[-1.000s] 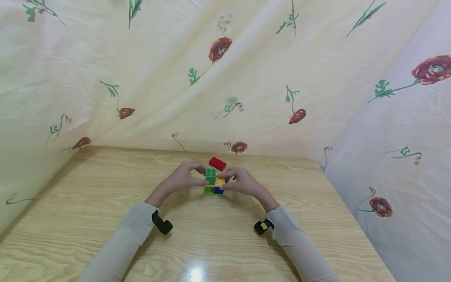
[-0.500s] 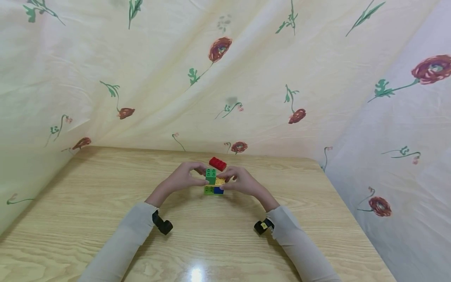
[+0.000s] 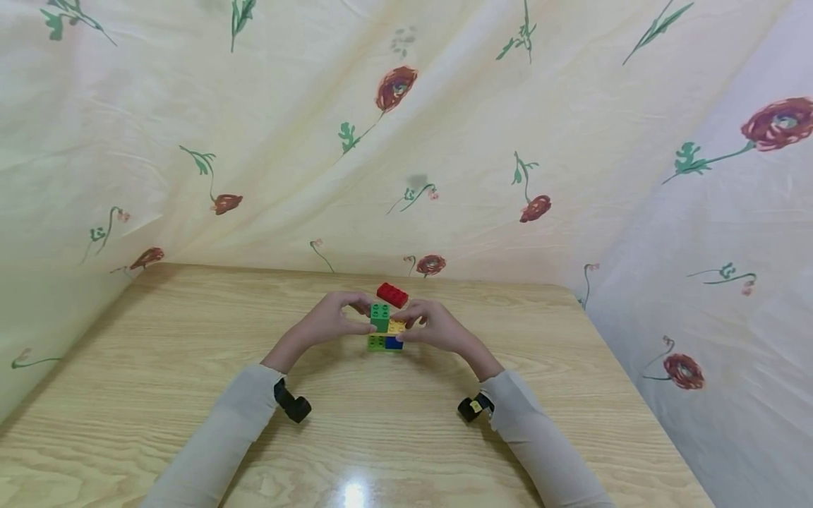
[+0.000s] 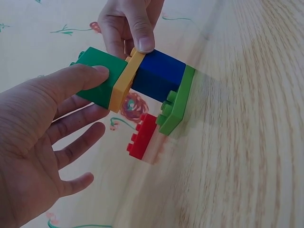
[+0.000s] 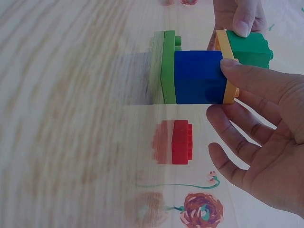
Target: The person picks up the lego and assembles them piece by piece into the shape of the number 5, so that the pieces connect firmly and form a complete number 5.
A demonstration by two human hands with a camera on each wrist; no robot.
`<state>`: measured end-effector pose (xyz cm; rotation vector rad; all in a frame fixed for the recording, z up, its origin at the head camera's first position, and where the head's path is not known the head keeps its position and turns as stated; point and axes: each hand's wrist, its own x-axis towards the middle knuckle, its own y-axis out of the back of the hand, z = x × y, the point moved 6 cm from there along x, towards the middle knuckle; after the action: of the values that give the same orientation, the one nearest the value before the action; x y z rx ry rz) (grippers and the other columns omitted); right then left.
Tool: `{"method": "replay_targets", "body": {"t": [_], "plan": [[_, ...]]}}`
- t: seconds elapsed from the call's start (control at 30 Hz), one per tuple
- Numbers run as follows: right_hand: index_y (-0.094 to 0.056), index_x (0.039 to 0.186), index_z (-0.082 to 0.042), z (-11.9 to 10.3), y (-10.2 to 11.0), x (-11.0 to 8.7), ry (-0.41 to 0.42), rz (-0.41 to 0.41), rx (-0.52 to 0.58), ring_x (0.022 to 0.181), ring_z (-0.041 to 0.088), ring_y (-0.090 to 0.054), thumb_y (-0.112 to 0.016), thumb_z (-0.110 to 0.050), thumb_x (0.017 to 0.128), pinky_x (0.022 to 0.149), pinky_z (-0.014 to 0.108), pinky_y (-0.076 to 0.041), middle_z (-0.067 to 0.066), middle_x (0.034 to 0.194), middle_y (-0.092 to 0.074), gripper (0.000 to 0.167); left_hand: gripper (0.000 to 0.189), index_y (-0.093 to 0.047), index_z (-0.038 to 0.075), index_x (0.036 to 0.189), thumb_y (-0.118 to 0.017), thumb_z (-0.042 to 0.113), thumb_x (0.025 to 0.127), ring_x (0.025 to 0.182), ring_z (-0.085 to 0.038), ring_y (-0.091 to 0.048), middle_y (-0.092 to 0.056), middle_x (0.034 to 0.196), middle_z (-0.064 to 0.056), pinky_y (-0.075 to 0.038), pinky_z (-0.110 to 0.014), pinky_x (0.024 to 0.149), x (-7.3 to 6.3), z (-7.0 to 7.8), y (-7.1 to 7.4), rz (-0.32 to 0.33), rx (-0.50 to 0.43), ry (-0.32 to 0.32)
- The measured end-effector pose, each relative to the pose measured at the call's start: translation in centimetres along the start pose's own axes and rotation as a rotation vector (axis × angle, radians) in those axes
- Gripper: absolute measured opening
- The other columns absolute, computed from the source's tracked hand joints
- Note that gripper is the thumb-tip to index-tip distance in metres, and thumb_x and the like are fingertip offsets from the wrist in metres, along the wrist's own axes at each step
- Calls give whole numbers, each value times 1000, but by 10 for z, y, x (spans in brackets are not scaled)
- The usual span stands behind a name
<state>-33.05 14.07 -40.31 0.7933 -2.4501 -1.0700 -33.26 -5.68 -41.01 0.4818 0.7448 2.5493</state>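
A small stack of toy building bricks stands on the wooden table: a flat light-green plate at the bottom, a blue block on its right half, a flat yellow-orange plate over the blue, and a green block on the yellow plate's left end. My left hand pinches the green block between thumb and fingers. With thumb and fingertips, my right hand grips the yellow plate at its right end, right above the blue block. The yellow plate's left end overhangs the light-green plate.
Behind the stack lies a red brick on the table. A flowered cloth hangs along the table's back and sides. Black wrist cameras are strapped on both wrists.
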Motion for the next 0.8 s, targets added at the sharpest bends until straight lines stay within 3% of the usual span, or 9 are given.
{"method": "replay_targets", "body": {"t": [0.8], "plan": [[-72, 128, -10, 1, -1, 1, -11, -2, 24, 96, 16, -65, -78, -15, 90, 88, 34, -51, 5, 114, -73, 38, 37, -69, 12, 122, -81, 22, 88, 115, -33, -63, -72, 114, -5, -44, -61, 106, 1, -2, -1, -19, -9, -17]]}}
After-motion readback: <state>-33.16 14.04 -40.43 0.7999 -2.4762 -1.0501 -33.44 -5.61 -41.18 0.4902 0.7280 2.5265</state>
